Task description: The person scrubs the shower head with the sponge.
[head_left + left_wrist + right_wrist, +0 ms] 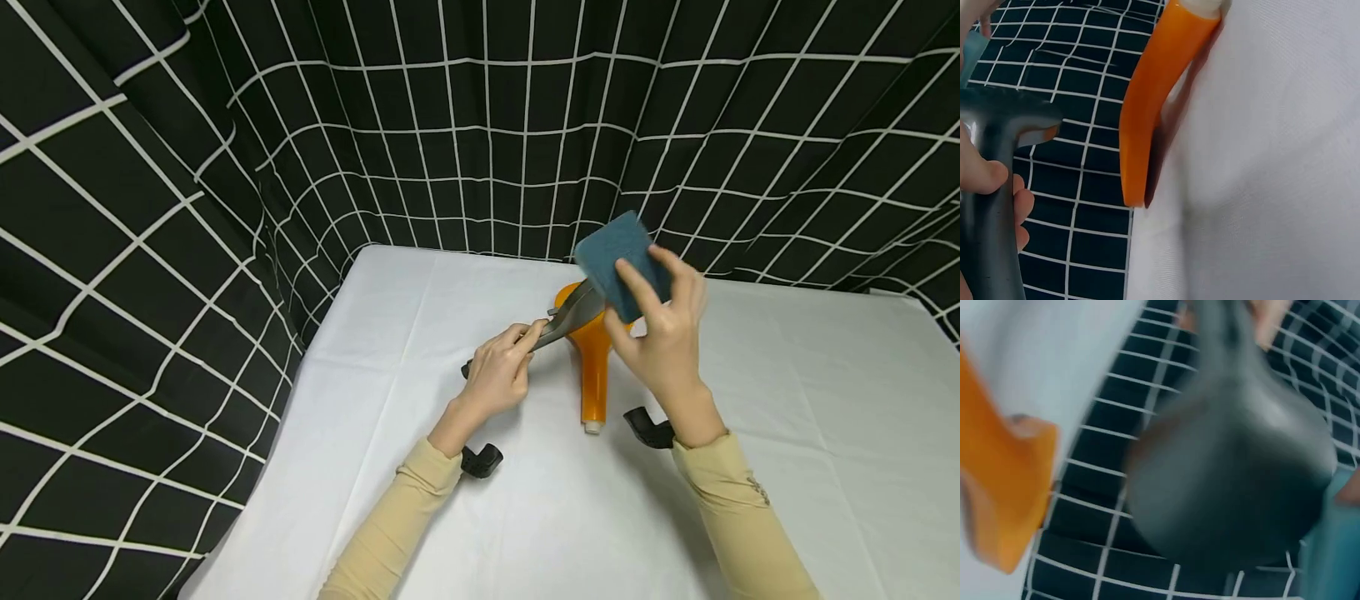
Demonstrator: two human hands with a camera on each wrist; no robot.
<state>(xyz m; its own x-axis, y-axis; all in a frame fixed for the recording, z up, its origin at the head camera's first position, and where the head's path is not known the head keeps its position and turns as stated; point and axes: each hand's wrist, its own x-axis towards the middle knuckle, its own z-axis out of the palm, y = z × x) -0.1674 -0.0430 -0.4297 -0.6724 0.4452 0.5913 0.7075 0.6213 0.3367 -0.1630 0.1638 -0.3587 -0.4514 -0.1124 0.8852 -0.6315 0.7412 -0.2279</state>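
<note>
The grey metal spatula [567, 321] sits at the middle of the head view, held off the table with its broad blade toward the upper right. The left hand [498, 371] has its fingers curled round the handle, a firm closed grip; the left wrist view shows the same handle [991, 206] passing through those fingers. The right hand [663, 329] pinches a blue scouring pad [617, 254] between thumb and fingers and holds it against the far end of the blade. In the right wrist view the blade [1229, 481] fills the frame, blurred, with the pad's teal edge [1335, 556] at lower right.

Judging from this, the scrubbing looks under way rather than finished: pad and blade are together and both hands are engaged. Whether the blade is already clean cannot be told, since it is blurred up close and small in the head view. Putting the spatula and the pad down is not yet done.

Just beneath the blade, an orange plastic utensil [592, 367] lies on the white-covered table [787, 467], untouched by either hand. A black curtain with a white grid [480, 125] hangs behind and to the left.
</note>
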